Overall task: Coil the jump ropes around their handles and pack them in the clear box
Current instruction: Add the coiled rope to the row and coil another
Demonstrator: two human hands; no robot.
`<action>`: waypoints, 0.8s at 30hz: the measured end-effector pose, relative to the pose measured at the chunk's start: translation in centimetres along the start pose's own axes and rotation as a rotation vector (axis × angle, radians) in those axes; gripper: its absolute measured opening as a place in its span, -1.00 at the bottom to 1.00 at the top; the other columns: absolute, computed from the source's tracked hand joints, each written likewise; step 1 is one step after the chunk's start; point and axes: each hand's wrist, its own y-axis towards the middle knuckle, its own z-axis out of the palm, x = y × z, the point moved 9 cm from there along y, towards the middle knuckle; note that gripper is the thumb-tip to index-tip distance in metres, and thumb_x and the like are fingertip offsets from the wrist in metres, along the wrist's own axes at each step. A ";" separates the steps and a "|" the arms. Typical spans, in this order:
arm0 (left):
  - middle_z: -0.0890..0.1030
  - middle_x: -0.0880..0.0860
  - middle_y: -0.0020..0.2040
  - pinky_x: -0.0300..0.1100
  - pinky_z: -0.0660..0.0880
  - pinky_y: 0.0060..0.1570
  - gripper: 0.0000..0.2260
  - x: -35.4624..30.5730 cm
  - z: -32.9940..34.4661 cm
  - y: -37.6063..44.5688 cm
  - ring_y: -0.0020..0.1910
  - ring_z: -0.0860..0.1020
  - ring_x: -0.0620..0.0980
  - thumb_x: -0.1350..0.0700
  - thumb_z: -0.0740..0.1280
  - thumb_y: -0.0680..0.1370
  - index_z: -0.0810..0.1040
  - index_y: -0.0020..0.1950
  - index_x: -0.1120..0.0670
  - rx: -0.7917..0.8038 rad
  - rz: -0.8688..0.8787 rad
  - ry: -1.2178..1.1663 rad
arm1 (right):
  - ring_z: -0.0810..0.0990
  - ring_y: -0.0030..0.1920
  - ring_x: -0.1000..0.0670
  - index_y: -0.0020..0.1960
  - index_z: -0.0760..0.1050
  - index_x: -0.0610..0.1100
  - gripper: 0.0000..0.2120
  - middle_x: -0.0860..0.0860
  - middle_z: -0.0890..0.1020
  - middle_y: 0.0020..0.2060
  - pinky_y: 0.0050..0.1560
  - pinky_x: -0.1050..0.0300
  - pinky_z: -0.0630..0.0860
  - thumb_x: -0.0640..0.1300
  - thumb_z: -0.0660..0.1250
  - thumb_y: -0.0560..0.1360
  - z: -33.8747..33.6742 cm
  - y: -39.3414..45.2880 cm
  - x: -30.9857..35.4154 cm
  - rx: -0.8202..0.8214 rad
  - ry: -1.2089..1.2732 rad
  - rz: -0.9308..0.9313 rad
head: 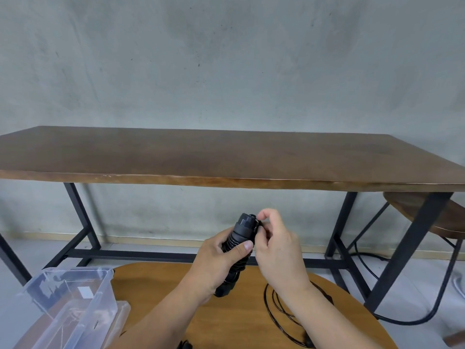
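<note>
left hand (218,258) | right hand (276,250) | bare forearms (no sleeves, no gloves)

Two jump ropes (237,250) (284,316), one box (73,295)

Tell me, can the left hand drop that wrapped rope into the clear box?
Probably yes. The left hand grips the wrapped rope, and the clear box sits open just to its left on the round table, with nothing between. The right hand is pinching the rope's end and must let go first.
</note>
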 end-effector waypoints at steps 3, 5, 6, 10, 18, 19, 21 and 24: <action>0.67 0.08 -0.13 -0.20 0.52 -0.19 -0.74 0.5 0.1 0.0 -0.15 0.62 0.04 -0.02 0.45 0.45 0.66 0.12 -0.01 0.006 -0.024 -0.025 | 0.50 -0.37 0.09 0.13 0.45 0.01 -0.79 0.12 0.56 -0.31 -0.38 0.23 0.43 -0.26 0.22 0.61 0.2 0.0 -0.3 -0.025 -0.018 -0.027; 0.67 0.07 -0.15 -0.20 0.52 -0.20 -0.71 0.7 0.0 0.0 -0.16 0.62 0.04 -0.04 0.44 0.43 0.66 0.11 0.01 0.001 -0.037 -0.036 | 0.54 -0.33 0.09 0.14 0.52 -0.03 -0.80 0.10 0.60 -0.27 -0.33 0.20 0.48 -0.26 0.25 0.59 0.1 0.0 -0.2 -0.057 -0.019 -0.038; 0.66 0.05 -0.18 -0.21 0.51 -0.23 -0.71 0.8 0.0 0.0 -0.20 0.60 0.00 -0.03 0.44 0.43 0.66 0.11 0.03 -0.002 -0.043 -0.048 | 0.57 -0.32 0.09 0.13 0.55 -0.05 -0.81 0.09 0.62 -0.26 -0.31 0.19 0.51 -0.27 0.28 0.58 0.0 0.1 -0.1 -0.073 -0.034 -0.053; 0.64 0.04 -0.22 -0.19 0.50 -0.26 -0.80 1.2 -0.5 0.0 -0.25 0.58 -0.01 0.05 0.41 0.52 0.65 0.09 0.08 -0.019 -0.080 -0.064 | 0.58 -0.31 0.08 0.03 0.61 -0.08 -0.86 0.08 0.65 -0.25 -0.32 0.26 0.49 -0.27 0.39 0.52 -0.2 0.1 1.5 -0.081 -0.200 -0.248; 0.55 0.03 -0.32 -0.15 0.45 -0.28 -0.96 1.3 -1.5 0.7 -0.33 0.51 -0.03 0.11 0.41 0.55 0.60 -0.08 0.05 -0.013 -0.042 0.187 | 0.53 -0.36 -0.02 -0.16 0.56 -0.09 -0.92 0.04 0.55 -0.31 -0.46 0.03 0.51 -0.21 0.32 0.48 1.2 0.2 4.0 0.078 -0.509 -0.613; 0.55 0.01 -0.34 -0.15 0.44 -0.29 -0.96 1.1 -1.4 0.8 -0.35 0.51 -0.04 0.11 0.41 0.54 0.58 -0.10 0.01 -0.011 -0.027 0.256 | 0.51 -0.36 -0.02 -0.18 0.55 -0.09 -0.93 0.03 0.53 -0.33 -0.46 0.05 0.50 -0.22 0.34 0.45 1.7 0.1 4.2 0.111 -0.522 -0.652; 0.56 -0.05 -0.36 -0.24 0.42 -0.31 -0.93 0.7 -1.5 1.2 -0.37 0.50 -0.08 0.10 0.39 0.53 0.54 -0.11 -0.04 -0.036 -0.006 0.371 | 0.51 -0.38 -0.01 -0.19 0.57 -0.09 -0.94 0.03 0.53 -0.34 -0.45 0.07 0.50 -0.21 0.35 0.45 2.5 0.2 4.6 0.163 -0.544 -0.708; 0.57 -0.09 -0.30 -0.41 0.34 -0.41 -0.94 0.5 -1.9 1.7 -0.36 0.48 -0.15 0.03 0.38 0.54 0.52 -0.04 -0.09 -0.126 -0.007 0.452 | 0.58 -0.32 0.00 -0.13 0.64 -0.09 -0.85 0.03 0.60 -0.29 -0.35 0.08 0.58 -0.16 0.30 0.52 2.5 1.6 4.1 0.180 -0.483 -0.630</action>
